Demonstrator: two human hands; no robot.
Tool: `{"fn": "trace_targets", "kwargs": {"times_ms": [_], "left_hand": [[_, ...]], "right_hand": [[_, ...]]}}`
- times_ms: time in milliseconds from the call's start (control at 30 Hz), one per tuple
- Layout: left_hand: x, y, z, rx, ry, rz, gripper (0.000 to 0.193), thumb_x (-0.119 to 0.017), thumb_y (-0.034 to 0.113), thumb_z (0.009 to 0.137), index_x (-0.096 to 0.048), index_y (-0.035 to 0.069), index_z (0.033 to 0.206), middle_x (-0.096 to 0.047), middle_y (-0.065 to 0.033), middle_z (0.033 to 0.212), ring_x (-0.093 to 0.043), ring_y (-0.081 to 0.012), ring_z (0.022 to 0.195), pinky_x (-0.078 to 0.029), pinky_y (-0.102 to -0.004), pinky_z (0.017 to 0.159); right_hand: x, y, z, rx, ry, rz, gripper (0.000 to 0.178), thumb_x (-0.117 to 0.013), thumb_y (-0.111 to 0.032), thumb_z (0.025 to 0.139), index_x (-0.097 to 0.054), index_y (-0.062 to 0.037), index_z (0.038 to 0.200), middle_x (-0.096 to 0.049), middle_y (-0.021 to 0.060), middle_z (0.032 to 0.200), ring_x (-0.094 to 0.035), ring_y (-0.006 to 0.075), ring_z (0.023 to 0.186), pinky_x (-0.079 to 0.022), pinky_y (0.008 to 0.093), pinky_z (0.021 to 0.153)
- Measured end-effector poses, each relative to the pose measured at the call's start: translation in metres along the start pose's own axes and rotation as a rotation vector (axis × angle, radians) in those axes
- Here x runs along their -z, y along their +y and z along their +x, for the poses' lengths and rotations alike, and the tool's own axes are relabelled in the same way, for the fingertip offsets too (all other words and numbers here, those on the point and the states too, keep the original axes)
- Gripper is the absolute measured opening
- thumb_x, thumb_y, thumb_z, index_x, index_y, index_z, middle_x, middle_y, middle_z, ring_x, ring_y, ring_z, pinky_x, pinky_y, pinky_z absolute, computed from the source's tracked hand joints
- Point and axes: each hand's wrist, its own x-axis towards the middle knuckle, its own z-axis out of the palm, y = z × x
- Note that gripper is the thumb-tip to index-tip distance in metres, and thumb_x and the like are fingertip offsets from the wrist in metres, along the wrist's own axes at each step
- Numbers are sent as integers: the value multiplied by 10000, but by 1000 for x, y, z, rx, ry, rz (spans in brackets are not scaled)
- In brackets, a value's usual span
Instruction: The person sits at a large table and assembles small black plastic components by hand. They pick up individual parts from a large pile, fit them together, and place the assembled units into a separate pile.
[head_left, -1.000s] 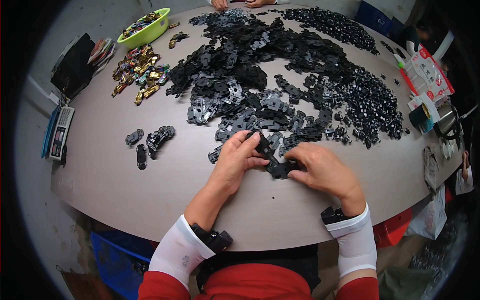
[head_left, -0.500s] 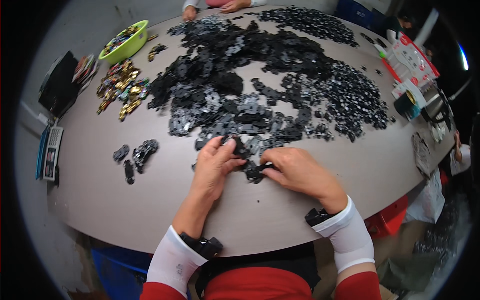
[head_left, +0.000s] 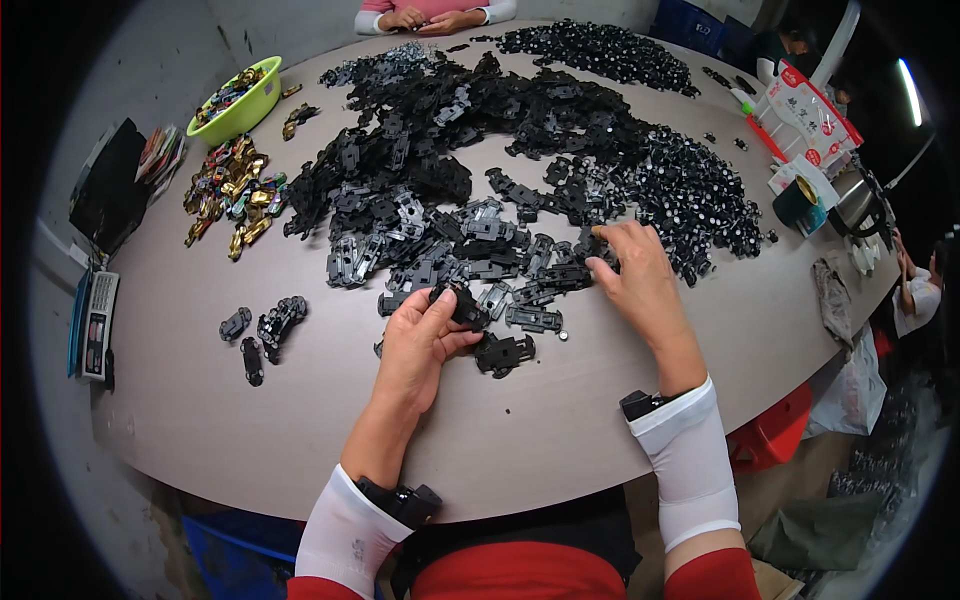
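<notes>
One large heap of black plastic parts (head_left: pixel 480 150) covers the tabletop (head_left: pixel 560 420) ahead of both hands. The right hand (head_left: pixel 640 280) reaches into the heap's near edge, fingers apparently pinching a part; its grip is unclear. The left hand (head_left: pixel 420 345) grasps a small black piece (head_left: pixel 462 303). Another black piece (head_left: pixel 503 352) lies just right of it.

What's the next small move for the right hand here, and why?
Probably pinch one small black part off the pile edge and carry it back to the left hand. The left hand holds a black chassis piece up off the table, while the right hand is stretched away, fingertips at the heap of small black parts. Whether it already grips one I cannot tell.
</notes>
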Motion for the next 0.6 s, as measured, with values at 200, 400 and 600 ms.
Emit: {"fn": "trace_targets", "kwargs": {"times_ms": [200, 400, 600], "left_hand": [[-2, 0, -1, 2, -7, -6, 193, -605, 214, 967, -570, 40, 1043, -665, -64, 924, -647, -130, 789, -584, -290, 712], [-2, 1, 0, 7, -12, -2, 176, -612, 213, 963, -577, 53, 1025, -675, -61, 900, -654, -125, 762, -583, -283, 706], [-1, 0, 0, 13, -31, 16, 181, -617, 218, 961, -578, 54, 1026, -678, -64, 900, -658, -124, 767, -580, -277, 704]], "right_hand": [[-18, 24, 6, -10, 31, 18, 250, -723, -134, 774, -697, -27, 997, -649, 112, 928, -585, 295, 895, -477, 401, 841], [-21, 46, 10, -126, 158, 96, 161, -672, -110, 800, -718, -38, 936, -673, 108, 879, -602, 286, 857, -486, 402, 823], [-19, 26, 10, 74, 93, 118, 311, -698, -126, 794, -682, -63, 1098, -643, 127, 1116, -569, 315, 1051, -455, 394, 946]]}}
